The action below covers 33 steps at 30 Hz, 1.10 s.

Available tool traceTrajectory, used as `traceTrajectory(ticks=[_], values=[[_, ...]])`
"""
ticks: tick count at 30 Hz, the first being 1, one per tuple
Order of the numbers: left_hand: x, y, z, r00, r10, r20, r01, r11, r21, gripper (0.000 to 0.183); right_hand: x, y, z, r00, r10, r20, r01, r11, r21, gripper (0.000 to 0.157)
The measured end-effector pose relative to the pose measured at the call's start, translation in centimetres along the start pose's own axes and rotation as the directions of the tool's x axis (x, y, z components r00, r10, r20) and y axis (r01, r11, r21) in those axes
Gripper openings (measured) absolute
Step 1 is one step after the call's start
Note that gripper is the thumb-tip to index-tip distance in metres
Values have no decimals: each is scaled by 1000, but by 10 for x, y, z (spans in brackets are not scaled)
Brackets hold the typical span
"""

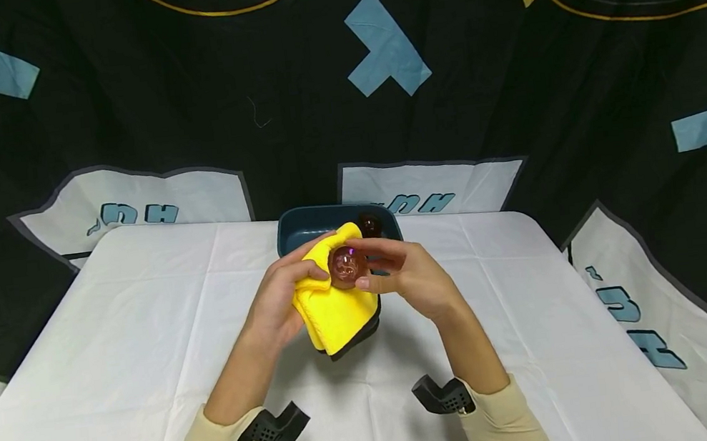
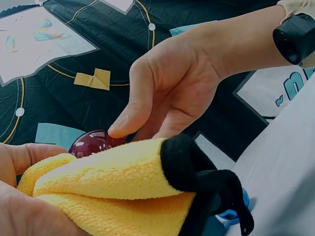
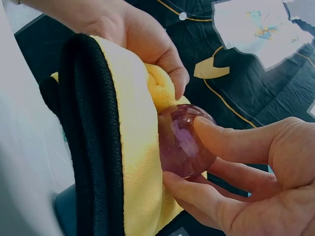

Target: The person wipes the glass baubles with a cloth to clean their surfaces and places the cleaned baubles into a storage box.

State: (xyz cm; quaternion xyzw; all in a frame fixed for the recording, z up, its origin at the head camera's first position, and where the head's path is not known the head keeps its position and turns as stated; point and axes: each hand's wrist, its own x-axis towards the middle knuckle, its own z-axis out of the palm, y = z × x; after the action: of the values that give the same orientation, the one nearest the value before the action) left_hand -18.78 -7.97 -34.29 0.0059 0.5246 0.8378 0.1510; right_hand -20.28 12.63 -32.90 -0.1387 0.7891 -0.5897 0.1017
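Note:
A yellow cloth [image 1: 341, 319] with a dark underside hangs from my left hand [image 1: 274, 297], which grips it between thumb and fingers. Against the cloth sits a glossy, see-through purple-pink ball [image 1: 347, 267]. My right hand [image 1: 414, 275] pinches this ball between thumb and fingers, as the right wrist view shows with the ball [image 3: 184, 142] pressed to the yellow fabric [image 3: 142, 147]. In the left wrist view the cloth [image 2: 113, 172] covers the ball's lower part. Both hands are raised above the table, close together.
Behind the hands a dark blue tray [image 1: 304, 220] stands on the white-covered table [image 1: 164, 326]. A dark, shiny round object [image 1: 370, 224] lies at the tray's right end. A black curtain [image 1: 287, 76] with light blue patches hangs beyond the table.

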Motion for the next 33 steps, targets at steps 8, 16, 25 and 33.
traceTrajectory(ticks=[8, 16, 25, 33], values=[[-2, -2, 5, 1000, -4, 11, 4, 1000, 17, 62, 0, -1, 3, 991, 74, -113, -76, 997, -16, 45], [-3, 0, 5, 1000, 7, -8, -7, 1000, 25, 62, 0, -2, 5, 996, 47, -73, -47, 999, 1, 49], [-2, 1, 2, 1000, -3, 6, 3, 1000, 7, 63, -1, 0, -3, 1000, -10, 8, 10, 1000, 19, 55], [-3, 0, 4, 1000, 3, 29, -3, 1000, -7, 62, 0, -2, 4, 984, 111, -141, -115, 993, -26, 42]])
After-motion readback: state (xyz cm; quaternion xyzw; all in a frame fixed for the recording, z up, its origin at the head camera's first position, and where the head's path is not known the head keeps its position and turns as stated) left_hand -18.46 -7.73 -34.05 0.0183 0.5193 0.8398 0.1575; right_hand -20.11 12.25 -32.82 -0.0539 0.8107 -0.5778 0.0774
